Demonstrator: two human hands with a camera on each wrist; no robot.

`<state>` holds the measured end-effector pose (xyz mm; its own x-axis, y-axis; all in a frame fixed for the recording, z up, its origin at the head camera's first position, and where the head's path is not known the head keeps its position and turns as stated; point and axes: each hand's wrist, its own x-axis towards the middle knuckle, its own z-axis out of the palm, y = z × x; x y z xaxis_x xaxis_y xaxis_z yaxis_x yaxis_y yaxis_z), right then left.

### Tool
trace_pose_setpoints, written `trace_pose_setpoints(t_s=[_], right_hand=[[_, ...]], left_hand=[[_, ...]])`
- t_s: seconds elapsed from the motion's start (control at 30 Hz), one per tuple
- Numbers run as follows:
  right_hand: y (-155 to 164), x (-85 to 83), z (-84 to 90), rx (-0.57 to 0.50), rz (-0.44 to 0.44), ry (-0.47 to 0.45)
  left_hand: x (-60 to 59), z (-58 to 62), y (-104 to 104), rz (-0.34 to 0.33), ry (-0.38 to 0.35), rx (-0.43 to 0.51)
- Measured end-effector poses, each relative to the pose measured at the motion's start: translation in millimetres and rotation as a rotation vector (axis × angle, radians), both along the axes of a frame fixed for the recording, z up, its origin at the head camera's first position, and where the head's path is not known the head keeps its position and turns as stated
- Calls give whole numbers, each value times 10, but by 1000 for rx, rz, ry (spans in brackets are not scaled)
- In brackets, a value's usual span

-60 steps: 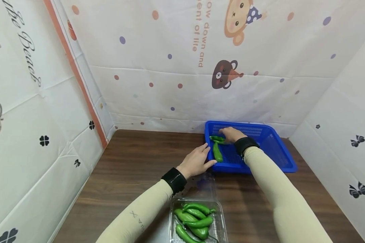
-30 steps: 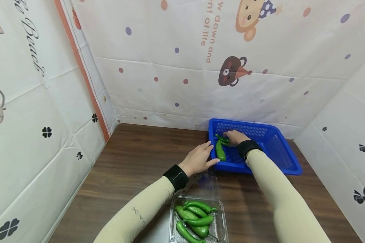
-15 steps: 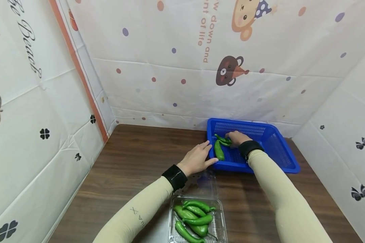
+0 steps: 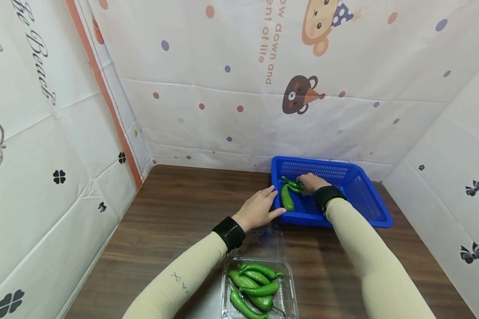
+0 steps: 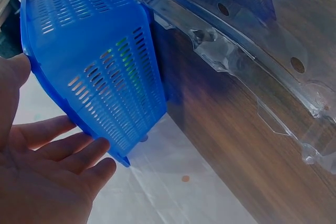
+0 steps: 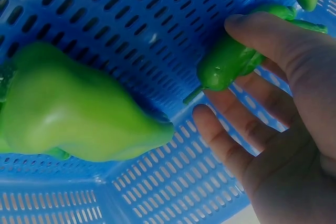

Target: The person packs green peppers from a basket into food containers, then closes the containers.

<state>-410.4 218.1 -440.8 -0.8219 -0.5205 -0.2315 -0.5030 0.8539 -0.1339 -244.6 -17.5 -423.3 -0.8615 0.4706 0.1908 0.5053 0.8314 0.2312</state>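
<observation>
Wood tbl [image 4: 175, 199] | L hand [image 4: 259, 208] splayed, touching bskt rim [image 4: 303, 219] | R hand [image 4: 312, 182] pinching grn pepper [image 6: 218, 69]

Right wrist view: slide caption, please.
Right hand holds a dark green pepper inside a blue slotted basket, a paler pepper nearby.

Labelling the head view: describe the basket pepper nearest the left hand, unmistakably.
On the table, find the blue basket. Inside its left end, by the left hand, lies the pepper. It points towards the basket's near side; its neighbours lie crosswise at the right hand.
</observation>
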Motion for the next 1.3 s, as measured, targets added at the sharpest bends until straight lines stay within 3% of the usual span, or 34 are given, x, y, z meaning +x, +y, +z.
trace_pose_setpoints(t_s=[0.4, 1.3], right_hand=[[23, 37, 129, -6, -32, -8], [42, 292, 513, -83, 40, 38]], left_hand=[[10, -14, 4, -6, 5, -4], [5, -48, -2, -8, 10, 8]])
